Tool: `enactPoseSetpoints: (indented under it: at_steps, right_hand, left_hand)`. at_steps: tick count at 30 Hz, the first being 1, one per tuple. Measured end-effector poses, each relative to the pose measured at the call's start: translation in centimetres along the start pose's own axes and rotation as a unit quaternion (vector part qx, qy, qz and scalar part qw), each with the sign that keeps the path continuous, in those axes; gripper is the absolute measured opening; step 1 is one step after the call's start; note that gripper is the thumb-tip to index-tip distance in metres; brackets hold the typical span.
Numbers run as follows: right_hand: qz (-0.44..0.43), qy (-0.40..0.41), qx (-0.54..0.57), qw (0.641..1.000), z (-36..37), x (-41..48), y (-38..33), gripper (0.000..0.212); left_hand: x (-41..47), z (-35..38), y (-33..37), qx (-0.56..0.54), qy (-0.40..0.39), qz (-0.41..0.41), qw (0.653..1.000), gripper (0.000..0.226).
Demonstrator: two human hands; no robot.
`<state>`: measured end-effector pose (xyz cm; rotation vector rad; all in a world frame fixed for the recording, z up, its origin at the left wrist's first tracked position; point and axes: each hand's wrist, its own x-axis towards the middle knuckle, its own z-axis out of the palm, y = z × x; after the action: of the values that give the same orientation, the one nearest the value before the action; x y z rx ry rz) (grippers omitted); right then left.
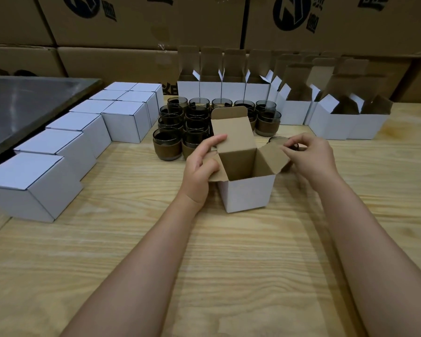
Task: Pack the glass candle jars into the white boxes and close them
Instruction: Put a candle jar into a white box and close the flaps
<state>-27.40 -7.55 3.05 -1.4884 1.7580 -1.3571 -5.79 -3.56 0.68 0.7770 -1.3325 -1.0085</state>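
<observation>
An open white box (249, 193) stands on the wooden table (204, 251) in front of me, its lid flap up and its brown inside showing nothing. My left hand (201, 164) holds the box's left side flap, fingers curled over it. My right hand (311, 156) pinches the right side flap. A dark glass candle jar (277, 140) sits just behind my right hand, mostly hidden. Several more smoky jars with brown bands (167, 147) are grouped behind the box.
Several closed white boxes (34, 186) run in a line along the left. Open white boxes (350, 122) with raised lids stand at the back and right. Large brown cartons (131, 32) form a wall behind. A dark metal surface (22, 110) lies at far left.
</observation>
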Motion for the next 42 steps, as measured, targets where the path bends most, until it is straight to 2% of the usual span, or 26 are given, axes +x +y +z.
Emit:
enactPoseSetpoints:
  at_steps: [5, 10, 13, 16, 20, 28, 31, 35, 42]
  right_hand:
    - [-0.005, 0.018, 0.033, 0.999, -2.5, 0.2, -1.4, 0.023]
    - [-0.123, -0.012, 0.122, 0.985, -4.9, -1.0, -6.3, 0.038]
    - [-0.181, -0.079, 0.141, 0.970, -5.4, -2.3, -8.5, 0.042]
    - [-0.191, -0.196, 0.152, 0.950, -4.9, -3.3, -9.4, 0.048]
    - [-0.187, -0.293, 0.086, 0.934, -3.6, -3.8, -9.3, 0.046]
    - [-0.155, -0.388, -0.047, 0.907, -1.9, -4.1, -8.4, 0.032]
    - [-0.163, -0.385, -0.115, 0.901, -1.7, -4.2, -8.4, 0.030]
    - [-0.206, -0.369, -0.243, 0.873, -1.2, -4.3, -8.5, 0.032]
    - [-0.239, -0.364, -0.342, 0.833, -0.5, -4.7, -8.3, 0.032]
  left_hand:
    - [0.0, 0.0, -0.2, 0.004, -0.005, 0.003, 1.000, 0.057]
    - [0.0, -0.1, -0.3, -0.001, -0.011, -0.002, 1.000, 0.054]
    - [0.1, -0.1, -0.3, -0.005, -0.012, -0.002, 1.000, 0.054]
    - [0.1, -0.1, -0.3, -0.003, -0.010, 0.001, 1.000, 0.054]
    - [0.1, -0.1, -0.3, 0.001, -0.016, 0.007, 1.000, 0.050]
    - [0.1, 0.0, -0.1, 0.016, -0.009, 0.016, 1.000, 0.050]
    - [0.1, 0.1, 0.1, 0.018, -0.008, 0.018, 1.000, 0.053]
    - [0.1, 0.1, 0.0, 0.013, -0.009, 0.012, 1.000, 0.056]
    - [0.1, 0.0, 0.0, 0.017, -0.007, 0.003, 1.000, 0.055]
